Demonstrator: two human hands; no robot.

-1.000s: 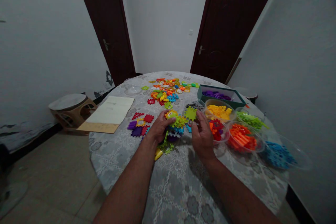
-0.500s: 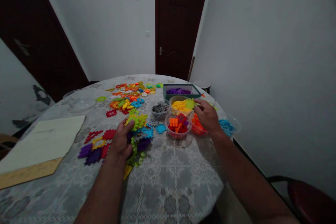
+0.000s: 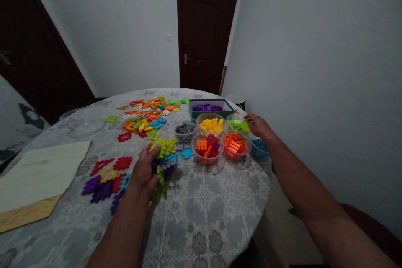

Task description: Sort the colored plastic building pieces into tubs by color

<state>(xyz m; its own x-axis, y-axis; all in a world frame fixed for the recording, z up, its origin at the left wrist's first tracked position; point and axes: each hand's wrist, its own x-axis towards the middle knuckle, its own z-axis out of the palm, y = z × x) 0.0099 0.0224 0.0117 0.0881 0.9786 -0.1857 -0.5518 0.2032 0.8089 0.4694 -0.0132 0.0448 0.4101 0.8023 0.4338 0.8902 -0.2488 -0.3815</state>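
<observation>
My left hand (image 3: 146, 166) is closed round a bunch of interlocking plastic building tiles, with a lime green tile (image 3: 165, 146) on top and blue and purple ones below. The hand hangs just over the near part of the table. Out to the right, my right hand (image 3: 259, 126) reaches to a clear bowl of lime green tiles (image 3: 237, 124). Its fingertips are pinched at the bowl's right side on a lime green tile, partly hidden by the fingers.
Clear bowls hold yellow pieces (image 3: 212, 125), grey pieces (image 3: 185, 127), red and orange pieces (image 3: 206, 149), orange pieces (image 3: 234, 144) and blue pieces (image 3: 260, 147). Behind them stands a box (image 3: 226, 114) of purple pieces. Loose tiles (image 3: 122, 162) and a pale sheet (image 3: 40, 171) lie left.
My right hand has moved right, from above the yellow bowl to the lime green bowl, carrying a lime green tile. My left hand keeps its bunch. The view has swung slightly right.
</observation>
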